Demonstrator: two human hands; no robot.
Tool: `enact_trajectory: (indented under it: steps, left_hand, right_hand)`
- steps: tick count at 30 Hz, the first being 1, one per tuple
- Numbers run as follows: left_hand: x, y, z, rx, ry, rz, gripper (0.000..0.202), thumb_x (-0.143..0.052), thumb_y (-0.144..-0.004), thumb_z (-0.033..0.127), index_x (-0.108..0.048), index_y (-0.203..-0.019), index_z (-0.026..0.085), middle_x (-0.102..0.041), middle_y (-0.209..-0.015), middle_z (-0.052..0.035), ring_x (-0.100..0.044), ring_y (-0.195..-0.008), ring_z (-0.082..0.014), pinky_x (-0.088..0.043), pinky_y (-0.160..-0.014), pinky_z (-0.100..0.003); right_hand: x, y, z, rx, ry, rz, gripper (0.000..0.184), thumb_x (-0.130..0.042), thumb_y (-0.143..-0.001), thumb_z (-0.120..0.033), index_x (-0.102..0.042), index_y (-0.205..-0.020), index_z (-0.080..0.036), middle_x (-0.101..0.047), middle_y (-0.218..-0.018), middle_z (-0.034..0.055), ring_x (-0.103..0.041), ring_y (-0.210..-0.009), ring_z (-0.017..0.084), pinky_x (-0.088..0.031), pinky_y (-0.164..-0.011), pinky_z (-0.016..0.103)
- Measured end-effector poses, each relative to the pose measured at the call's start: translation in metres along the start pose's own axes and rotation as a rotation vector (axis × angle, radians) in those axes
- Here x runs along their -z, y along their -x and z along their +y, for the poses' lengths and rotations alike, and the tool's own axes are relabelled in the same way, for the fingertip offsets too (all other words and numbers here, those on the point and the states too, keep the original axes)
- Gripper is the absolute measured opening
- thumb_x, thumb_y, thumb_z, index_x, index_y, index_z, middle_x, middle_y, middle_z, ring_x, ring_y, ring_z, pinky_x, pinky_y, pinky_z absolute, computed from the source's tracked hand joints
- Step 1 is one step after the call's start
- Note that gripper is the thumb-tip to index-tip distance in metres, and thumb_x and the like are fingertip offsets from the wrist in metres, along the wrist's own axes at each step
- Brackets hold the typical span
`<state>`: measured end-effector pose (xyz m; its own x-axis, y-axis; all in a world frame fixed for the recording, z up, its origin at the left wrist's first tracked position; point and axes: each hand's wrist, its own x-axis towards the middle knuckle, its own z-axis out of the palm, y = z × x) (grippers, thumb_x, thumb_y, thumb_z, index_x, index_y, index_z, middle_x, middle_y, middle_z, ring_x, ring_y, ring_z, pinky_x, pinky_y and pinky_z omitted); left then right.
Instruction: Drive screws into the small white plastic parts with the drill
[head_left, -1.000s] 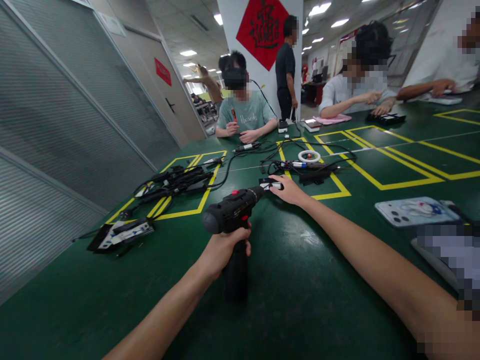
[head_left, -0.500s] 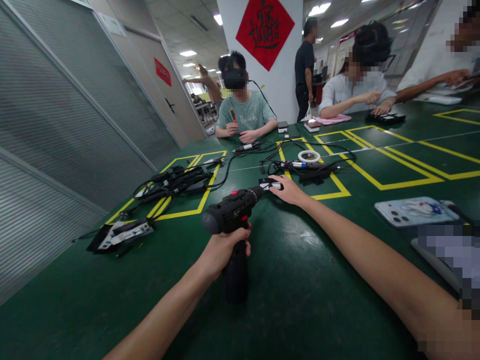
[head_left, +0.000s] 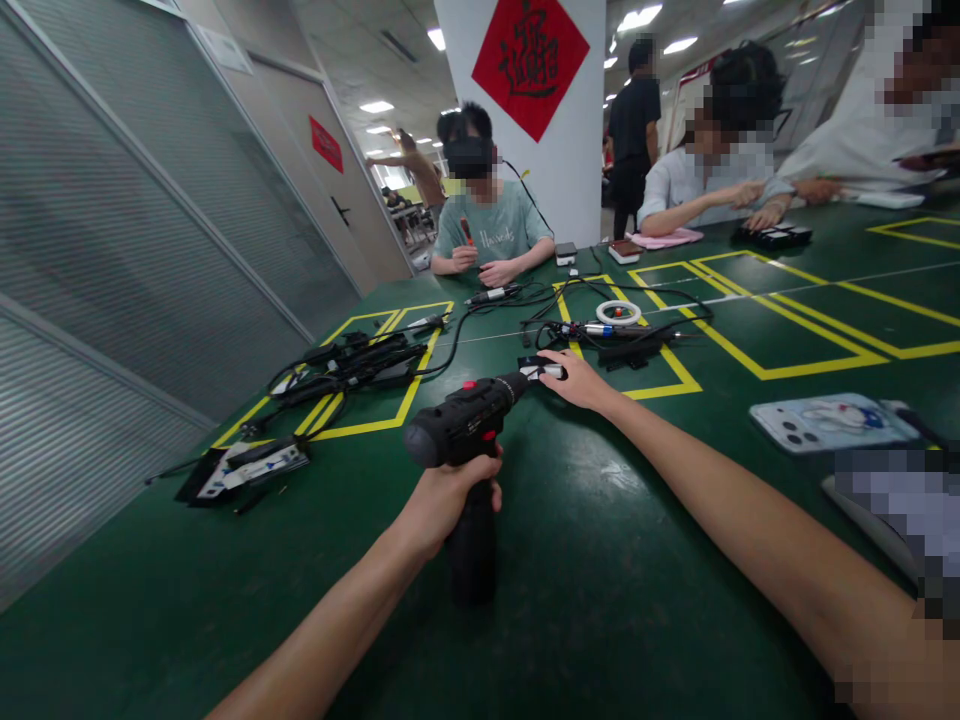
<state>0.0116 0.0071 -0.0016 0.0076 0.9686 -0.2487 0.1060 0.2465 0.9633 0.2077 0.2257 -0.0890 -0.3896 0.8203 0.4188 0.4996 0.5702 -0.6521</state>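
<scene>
A black cordless drill [head_left: 461, 425] with red buttons stands upright in the middle of the view, its chuck pointing away and to the right. My left hand [head_left: 448, 500] is wrapped round its grip, fingers closed. Beyond the chuck, my right hand [head_left: 574, 380] grips a small black and silver-white part [head_left: 541, 369] low at the table. The drill's front end meets or nearly meets this part; whether they touch I cannot tell. What lies under my right fingers is hidden.
Black cables and tools [head_left: 360, 365] lie heaped on the left, near a black and white packet [head_left: 247, 468]. A soldering-iron-like tool [head_left: 600, 330] and a white ring [head_left: 618, 313] lie beyond my right hand. A phone [head_left: 832, 422] rests at right. Several people sit across the green table [head_left: 615, 560].
My hands, the drill and the small part look unmoved. In the background a standing person has shifted right, and the person at far right has moved their arms.
</scene>
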Motion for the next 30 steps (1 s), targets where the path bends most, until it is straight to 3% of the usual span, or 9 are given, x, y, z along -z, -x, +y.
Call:
enact_trajectory:
  steps: [30]
  left_hand:
    - [-0.0011,0.0012,0.0016,0.006,0.036,0.000,0.024,-0.065,-0.078,0.029,-0.060,-0.097,0.015,-0.062,-0.069,-0.0003,-0.056,-0.053,-0.0139,-0.042,-0.057,-0.028]
  right_hand:
    - [-0.0012,-0.0001,0.0014,-0.012,-0.013,-0.003,0.051,-0.061,-0.087,-0.037,-0.056,-0.137,-0.023,-0.060,-0.121,0.0093,-0.059,-0.105,0.022,-0.045,-0.099,0.037]
